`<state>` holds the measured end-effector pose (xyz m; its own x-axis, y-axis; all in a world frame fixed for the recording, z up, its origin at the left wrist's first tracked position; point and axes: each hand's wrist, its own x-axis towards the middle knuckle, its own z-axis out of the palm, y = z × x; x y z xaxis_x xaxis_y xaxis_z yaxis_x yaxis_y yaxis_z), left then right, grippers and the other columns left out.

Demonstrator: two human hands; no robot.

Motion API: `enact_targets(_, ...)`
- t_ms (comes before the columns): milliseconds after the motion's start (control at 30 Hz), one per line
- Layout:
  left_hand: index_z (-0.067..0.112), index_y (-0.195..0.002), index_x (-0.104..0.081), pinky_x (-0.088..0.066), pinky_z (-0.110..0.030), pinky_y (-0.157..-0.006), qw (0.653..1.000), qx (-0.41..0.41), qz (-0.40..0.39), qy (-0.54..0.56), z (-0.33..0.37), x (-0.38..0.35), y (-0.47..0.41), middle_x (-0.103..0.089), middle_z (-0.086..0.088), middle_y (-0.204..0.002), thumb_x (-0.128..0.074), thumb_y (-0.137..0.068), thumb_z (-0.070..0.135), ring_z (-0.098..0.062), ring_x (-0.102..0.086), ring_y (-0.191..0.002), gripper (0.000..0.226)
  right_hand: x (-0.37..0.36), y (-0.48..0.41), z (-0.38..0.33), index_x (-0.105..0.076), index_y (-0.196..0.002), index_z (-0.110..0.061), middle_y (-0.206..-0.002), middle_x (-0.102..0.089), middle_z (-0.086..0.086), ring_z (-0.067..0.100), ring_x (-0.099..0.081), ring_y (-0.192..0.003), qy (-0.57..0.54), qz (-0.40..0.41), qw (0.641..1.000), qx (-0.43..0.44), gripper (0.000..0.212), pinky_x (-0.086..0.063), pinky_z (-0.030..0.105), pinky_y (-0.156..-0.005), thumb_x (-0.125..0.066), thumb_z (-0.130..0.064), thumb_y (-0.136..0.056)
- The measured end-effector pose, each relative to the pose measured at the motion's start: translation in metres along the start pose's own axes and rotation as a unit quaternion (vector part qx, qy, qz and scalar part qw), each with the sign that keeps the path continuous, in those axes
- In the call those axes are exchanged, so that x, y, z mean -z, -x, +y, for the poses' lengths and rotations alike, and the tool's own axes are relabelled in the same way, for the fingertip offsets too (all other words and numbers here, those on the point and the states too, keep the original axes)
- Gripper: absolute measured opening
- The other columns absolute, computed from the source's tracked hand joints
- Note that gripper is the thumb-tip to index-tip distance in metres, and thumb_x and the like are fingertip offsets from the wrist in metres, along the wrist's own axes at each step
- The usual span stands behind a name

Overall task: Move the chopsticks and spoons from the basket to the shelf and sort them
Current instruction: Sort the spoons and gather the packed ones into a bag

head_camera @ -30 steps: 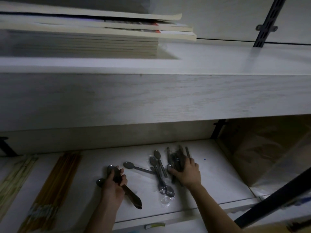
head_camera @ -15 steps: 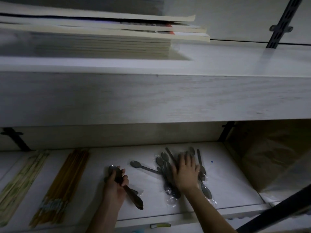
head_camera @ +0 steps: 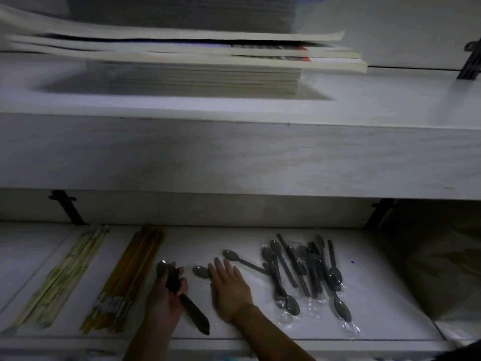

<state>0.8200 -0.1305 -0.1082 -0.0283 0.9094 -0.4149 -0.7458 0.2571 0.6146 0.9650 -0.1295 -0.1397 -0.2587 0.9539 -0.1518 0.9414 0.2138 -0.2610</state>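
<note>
Where the white lower shelf [head_camera: 377, 295] lies nearest, two hands are seen at about six o'clock. The left hand [head_camera: 166, 295] is curled, its fingers wrapped round a dark spoon bundle [head_camera: 173, 280] whose rounded bowl points to eleven o'clock and whose broad handle end points to five; the number of pieces in it cannot be told. Just beside it at three o'clock, the right hand [head_camera: 229, 287] is laid flat, fingers straight and slightly spread, over one loose grey spoon [head_camera: 201, 271]. A second loose spoon [head_camera: 234, 257] lies just beyond the fingertips. At two to three o'clock a spoon pile [head_camera: 307, 272] in glossy clear wrappers is heaped, about ten, overlap preventing an exact count. At nine o'clock two chopstick bundles are laid side by side: orange-brown chopsticks [head_camera: 127, 280] and pale chopsticks [head_camera: 62, 280]. Farther, at twelve o'clock, a wood-grained upper shelf [head_camera: 234, 157] carries one stack of books [head_camera: 203, 61].
</note>
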Motion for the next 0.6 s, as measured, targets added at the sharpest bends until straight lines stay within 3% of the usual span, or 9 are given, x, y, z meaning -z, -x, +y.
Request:
enact_targets(167, 0.011, -0.086, -0.051, -0.034, -0.01, -0.032, 0.999, 0.042, 0.015, 0.006, -0.002, -0.003, -0.005, -0.058, -0.004, -0.061, -0.032, -0.1, 0.023, -0.006, -0.043, -0.032, 0.027, 0.001, 0.021, 0.046, 0.001, -0.149, -0.017, -0.155, 0.01, -0.003, 0.017, 0.006, -0.146, -0.04, 0.094, 0.985, -0.138, 0.06, 0.011, 0.027, -0.109, -0.023, -0.005, -0.095)
enact_targets(333, 0.01, -0.085, -0.05, -0.027, -0.009, -0.03, 0.996, 0.079, 0.023, -0.024, -0.017, -0.024, -0.009, -0.05, -0.007, -0.076, -0.031, -0.1, 0.022, -0.006, -0.038, -0.028, 0.027, 0.005, 0.045, 0.09, -0.01, -0.149, -0.012, -0.158, -0.009, 0.003, 0.014, -0.004, -0.146, -0.044, 0.164, 0.959, -0.228, 0.057, 0.007, 0.022, -0.111, -0.026, -0.008, -0.095)
enact_targets(467, 0.007, -0.086, -0.051, -0.028, -0.011, -0.028, 0.994, 0.096, 0.017, -0.054, -0.027, -0.041, -0.008, -0.051, -0.008, -0.078, -0.035, -0.1, 0.021, -0.006, -0.038, -0.027, 0.025, 0.015, 0.051, 0.108, -0.011, -0.149, -0.009, -0.158, -0.01, 0.007, 0.017, -0.006, -0.146, -0.032, 0.118, 0.961, -0.248, 0.054, 0.002, 0.026, -0.115, -0.022, -0.019, -0.096)
enact_targets(533, 0.007, -0.088, -0.053, -0.03, -0.013, -0.029, 0.992, 0.104, 0.014, -0.071, -0.031, -0.047, -0.006, -0.052, -0.009, -0.079, -0.038, -0.099, 0.022, -0.006, -0.041, -0.03, 0.023, 0.019, 0.049, 0.102, -0.022, -0.146, -0.002, -0.154, -0.023, 0.015, 0.026, -0.02, -0.144, -0.04, 0.119, 0.961, -0.248, 0.066, -0.009, 0.03, -0.118, -0.007, -0.034, -0.09)
enact_targets(600, 0.007, -0.089, -0.054, -0.033, -0.013, -0.03, 0.991, 0.111, 0.011, -0.079, -0.034, -0.053, -0.005, -0.053, -0.01, -0.08, -0.04, -0.098, 0.022, -0.01, -0.043, -0.039, 0.022, 0.021, 0.048, 0.082, -0.047, -0.132, -0.002, -0.135, -0.05, 0.018, 0.031, -0.047, -0.124, -0.073, 0.174, 0.957, -0.222, 0.075, -0.034, 0.038, -0.11, -0.005, -0.044, -0.087)
